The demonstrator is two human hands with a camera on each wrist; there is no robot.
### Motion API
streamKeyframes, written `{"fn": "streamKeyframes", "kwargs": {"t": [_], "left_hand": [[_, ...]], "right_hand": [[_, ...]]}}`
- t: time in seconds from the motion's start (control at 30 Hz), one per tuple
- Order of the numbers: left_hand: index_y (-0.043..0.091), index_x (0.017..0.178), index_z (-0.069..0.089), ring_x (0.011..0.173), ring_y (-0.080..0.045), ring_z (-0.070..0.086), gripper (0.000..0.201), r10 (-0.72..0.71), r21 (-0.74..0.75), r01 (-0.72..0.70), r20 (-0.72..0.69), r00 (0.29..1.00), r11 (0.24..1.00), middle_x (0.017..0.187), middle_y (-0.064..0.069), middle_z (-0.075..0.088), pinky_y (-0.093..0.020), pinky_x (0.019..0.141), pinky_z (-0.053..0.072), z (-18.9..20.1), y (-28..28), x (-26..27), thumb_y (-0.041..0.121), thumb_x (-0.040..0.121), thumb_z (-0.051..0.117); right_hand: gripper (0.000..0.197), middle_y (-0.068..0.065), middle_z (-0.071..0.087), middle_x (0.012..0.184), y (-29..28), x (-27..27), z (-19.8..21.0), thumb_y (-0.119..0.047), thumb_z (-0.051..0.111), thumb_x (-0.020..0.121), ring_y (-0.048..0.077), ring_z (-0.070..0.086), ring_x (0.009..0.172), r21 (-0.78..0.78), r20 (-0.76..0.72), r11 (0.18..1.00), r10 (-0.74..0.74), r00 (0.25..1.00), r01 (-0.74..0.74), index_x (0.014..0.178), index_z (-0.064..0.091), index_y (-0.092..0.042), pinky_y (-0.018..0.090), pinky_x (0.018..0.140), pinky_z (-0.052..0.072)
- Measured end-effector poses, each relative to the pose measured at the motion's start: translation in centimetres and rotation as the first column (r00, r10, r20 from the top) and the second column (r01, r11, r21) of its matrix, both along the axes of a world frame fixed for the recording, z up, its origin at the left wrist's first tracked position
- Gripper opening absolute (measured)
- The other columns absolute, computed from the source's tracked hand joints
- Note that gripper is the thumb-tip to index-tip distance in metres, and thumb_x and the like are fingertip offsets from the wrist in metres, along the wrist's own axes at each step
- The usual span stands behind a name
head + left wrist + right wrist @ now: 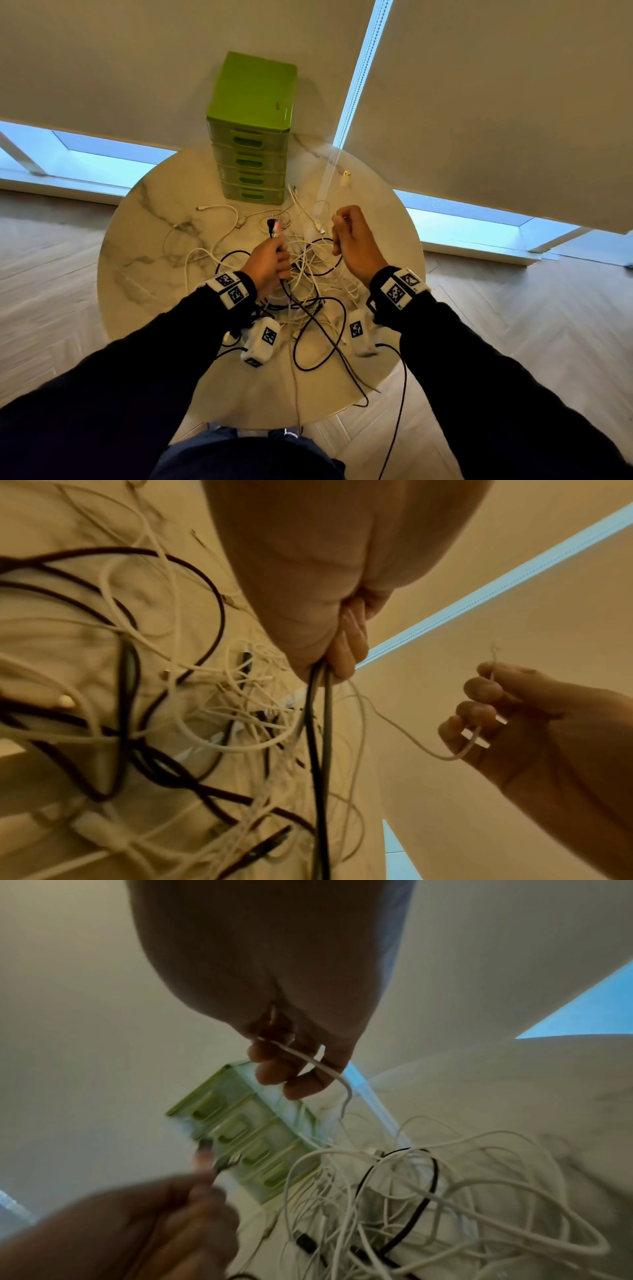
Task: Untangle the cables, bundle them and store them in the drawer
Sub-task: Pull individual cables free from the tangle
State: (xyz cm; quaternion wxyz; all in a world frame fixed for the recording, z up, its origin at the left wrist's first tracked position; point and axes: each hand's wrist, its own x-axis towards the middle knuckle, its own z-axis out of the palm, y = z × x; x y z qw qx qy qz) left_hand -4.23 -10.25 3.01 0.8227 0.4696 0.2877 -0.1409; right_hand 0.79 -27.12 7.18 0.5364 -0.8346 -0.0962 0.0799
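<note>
both arms reach forward in dark sleeves, each wrist wrapped in a marker band. the left hand (269,262) is curled into a fist, gripping something. the right hand (354,245) is raised a little higher, fingers (479,689) curled, pinching something thin.

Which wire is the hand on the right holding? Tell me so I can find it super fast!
Find the round marble table with the green drawer tower at its back. In front of the tower lies a messy heap of cables, and the right hand is raised above it. The white cable it pinches is thin and pale and lifted off the heap, unlike the dark cables in the left hand.
</note>
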Motion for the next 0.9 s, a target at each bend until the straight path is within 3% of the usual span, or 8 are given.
{"fn": "streamKeyframes", "kwargs": {"t": [0.2, 0.3, 0.4, 0.5, 0.57, 0.63, 0.73, 0.9], "left_hand": [[0.020, 0.074, 0.041, 0.049, -0.010, 0.026, 0.022, 0.084, -0.110, -0.066, 0.168, 0.982, 0.992, 0.065, 0.002, 0.024, -0.025, 0.048, 0.020, 2.9, -1.0, 0.7, 0.026, 0.095, 0.042], [0.018, 0.081, 0.050, 0.049, -0.008, 0.049, 0.023, 0.030, 0.001, -0.031, 0.233, 0.972, 1.000, 0.063, 0.003, 0.045, -0.021, 0.046, 0.039, 3.8, -1.3, 0.4, 0.031, 0.100, 0.048], [0.022, 0.107, 0.055, 0.072, -0.002, 0.069, 0.014, -0.047, 0.132, 0.008, 0.295, 0.954, 0.991, 0.078, 0.011, 0.070, -0.019, 0.062, 0.053, 3.9, -1.4, 0.2, 0.032, 0.106, 0.045], [0.025, 0.125, 0.056, 0.104, -0.012, 0.068, 0.029, -0.072, 0.202, 0.013, 0.288, 0.955, 0.979, 0.105, -0.006, 0.073, -0.032, 0.090, 0.055, 3.8, -0.8, 0.1, 0.040, 0.107, 0.039], [0.016, 0.090, 0.060, 0.070, -0.014, 0.061, 0.040, -0.089, 0.260, 0.013, 0.282, 0.955, 0.966, 0.070, -0.007, 0.064, -0.033, 0.069, 0.049, 3.3, -0.3, -0.1, 0.043, 0.107, 0.037], [0.018, 0.067, 0.040, 0.051, -0.013, 0.036, 0.049, -0.096, 0.290, 0.015, 0.271, 0.958, 0.957, 0.055, 0.002, 0.040, -0.031, 0.054, 0.031, 3.2, 0.0, -0.2, 0.044, 0.107, 0.035], [0.021, 0.067, 0.034, 0.053, -0.012, 0.031, 0.047, -0.080, 0.255, 0.008, 0.275, 0.958, 0.967, 0.059, 0.004, 0.035, -0.027, 0.050, 0.027, 3.6, 0.8, 0.0, 0.044, 0.108, 0.032], [0.022, 0.071, 0.033, 0.048, -0.012, 0.034, 0.043, 0.047, 0.099, -0.077, 0.274, 0.961, 0.992, 0.055, 0.005, 0.027, -0.027, 0.049, 0.037, 5.7, 2.7, 0.6, 0.045, 0.108, 0.032]], "right_hand": [[0.009, -0.003, 0.066, 0.083, 3.0, -3.2, 0.2, -0.027, 0.041, 0.105, 0.015, 0.060, 0.069, -0.198, 0.042, 0.960, 0.211, 0.977, -0.199, 0.105, 0.049, -0.022, 0.035, 0.068, 0.049], [0.015, 0.006, 0.071, 0.099, 4.0, -4.1, 0.4, -0.023, 0.040, 0.105, 0.024, 0.066, 0.087, -0.208, 0.050, 0.958, 0.213, 0.976, -0.199, 0.111, 0.052, -0.017, 0.041, 0.077, 0.053], [0.017, 0.008, 0.069, 0.101, 4.4, -4.6, 0.8, -0.021, 0.039, 0.105, 0.024, 0.065, 0.087, -0.204, 0.060, 0.958, 0.220, 0.974, -0.204, 0.116, 0.052, -0.017, 0.042, 0.076, 0.053], [0.009, 0.003, 0.062, 0.089, 4.5, -4.9, 1.0, -0.021, 0.040, 0.105, 0.021, 0.058, 0.076, -0.259, 0.072, 0.936, 0.264, 0.962, -0.238, 0.102, 0.048, -0.018, 0.037, 0.067, 0.046], [0.009, 0.001, 0.060, 0.088, 4.5, -5.4, 1.1, -0.024, 0.041, 0.105, 0.020, 0.056, 0.075, -0.274, 0.045, 0.929, 0.269, 0.962, -0.247, 0.096, 0.044, -0.023, 0.034, 0.067, 0.042], [0.012, 0.002, 0.061, 0.088, 4.3, -5.9, 0.6, -0.028, 0.040, 0.105, 0.023, 0.057, 0.077, -0.282, 0.021, 0.928, 0.261, 0.965, -0.245, 0.095, 0.042, -0.024, 0.037, 0.069, 0.044], [0.020, -0.004, 0.060, 0.076, 3.6, -6.5, -0.5, -0.037, 0.037, 0.106, 0.024, 0.058, 0.074, -0.396, 0.069, 0.885, 0.294, 0.953, -0.244, 0.093, 0.045, -0.024, 0.048, 0.080, 0.046], [0.027, -0.012, 0.051, 0.069, 1.8, -7.1, -1.9, -0.041, 0.034, 0.106, 0.004, 0.048, 0.071, -0.453, -0.009, 0.835, 0.345, 0.938, -0.312, 0.083, 0.043, -0.031, 0.050, 0.098, 0.036]]}}
